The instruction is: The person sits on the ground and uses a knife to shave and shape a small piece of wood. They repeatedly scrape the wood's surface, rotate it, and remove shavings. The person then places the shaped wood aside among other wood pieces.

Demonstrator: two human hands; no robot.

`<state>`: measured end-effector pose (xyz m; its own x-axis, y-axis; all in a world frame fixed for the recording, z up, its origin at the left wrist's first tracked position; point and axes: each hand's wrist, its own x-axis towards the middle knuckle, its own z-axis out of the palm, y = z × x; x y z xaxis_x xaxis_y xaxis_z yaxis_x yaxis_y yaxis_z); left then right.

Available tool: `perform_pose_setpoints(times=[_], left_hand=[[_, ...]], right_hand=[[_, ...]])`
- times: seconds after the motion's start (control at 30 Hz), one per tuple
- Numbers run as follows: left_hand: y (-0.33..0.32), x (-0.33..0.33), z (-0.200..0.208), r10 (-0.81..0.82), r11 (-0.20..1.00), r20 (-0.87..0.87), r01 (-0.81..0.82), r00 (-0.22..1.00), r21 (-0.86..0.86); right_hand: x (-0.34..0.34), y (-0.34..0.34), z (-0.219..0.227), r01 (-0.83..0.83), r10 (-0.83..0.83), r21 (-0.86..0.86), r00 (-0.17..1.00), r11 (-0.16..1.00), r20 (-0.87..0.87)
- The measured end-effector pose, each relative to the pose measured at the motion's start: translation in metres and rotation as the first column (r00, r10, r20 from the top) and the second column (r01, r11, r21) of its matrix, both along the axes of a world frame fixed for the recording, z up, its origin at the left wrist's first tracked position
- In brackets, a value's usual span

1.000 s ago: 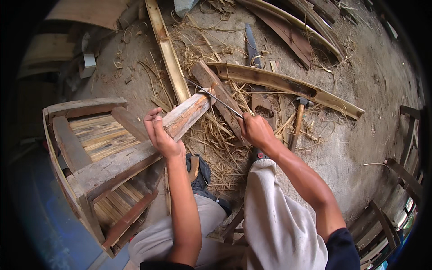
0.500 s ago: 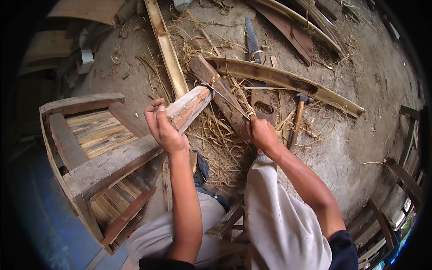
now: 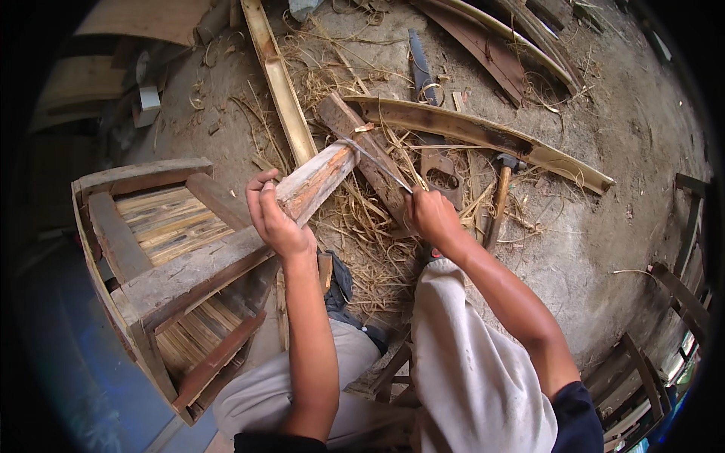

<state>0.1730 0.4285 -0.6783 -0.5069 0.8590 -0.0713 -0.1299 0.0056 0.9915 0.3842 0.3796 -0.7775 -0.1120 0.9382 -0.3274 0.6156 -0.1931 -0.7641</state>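
Observation:
My left hand (image 3: 279, 219) is closed round the near end of a short, rough-hewn wood block (image 3: 317, 180), its fingers curled up along the side. The block slants up to the right, and its far end rests against a dark wooden beam (image 3: 375, 162) on the ground. In my right hand (image 3: 433, 217) is a knife (image 3: 385, 171) with a long, narrow blade; its handle is hidden in my fist. The blade lies across the far end of the block, edge against the wood. A pale wood chip (image 3: 365, 127) sits just beyond it on the beam.
A wooden frame with slatted panels (image 3: 192, 260) stands at the left. Split bamboo lengths (image 3: 483, 134), a handsaw (image 3: 423, 72) and a hammer (image 3: 499, 198) lie beyond and to the right. Shavings (image 3: 370, 264) cover the ground near my feet.
My right hand has shifted slightly up and left with the knife. The small curled chips at the block's far end have given way to one flatter chip. My left hand keeps its grip.

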Motion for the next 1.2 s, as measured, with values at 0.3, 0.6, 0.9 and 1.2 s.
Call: perform_pose_setpoints(times=[0.3, 0.6, 0.9, 1.2], left_hand=[[0.002, -0.009, -0.001, -0.043, 0.997, 0.098, 0.036, 0.994, 0.072], [0.022, 0.0, 0.005, -0.1, 0.979, -0.124, 0.12, 0.987, 0.162], [0.034, -0.003, 0.012, 0.013, 0.997, 0.144, -0.024, 0.989, 0.076], [0.031, -0.017, 0.013, -0.149, 0.951, -0.268, 0.212, 0.952, 0.224]], right_hand=[[0.011, -0.006, 0.033, 0.11, -0.145, -0.124, 0.938, 0.986, -0.316], [0.0, -0.034, -0.005, 0.082, -0.074, 0.025, 0.969, 0.996, -0.234], [0.0, -0.037, -0.012, 0.047, -0.067, -0.101, 0.977, 0.994, -0.201], [0.003, -0.029, 0.021, 0.115, -0.166, -0.229, 0.962, 0.967, -0.218]])
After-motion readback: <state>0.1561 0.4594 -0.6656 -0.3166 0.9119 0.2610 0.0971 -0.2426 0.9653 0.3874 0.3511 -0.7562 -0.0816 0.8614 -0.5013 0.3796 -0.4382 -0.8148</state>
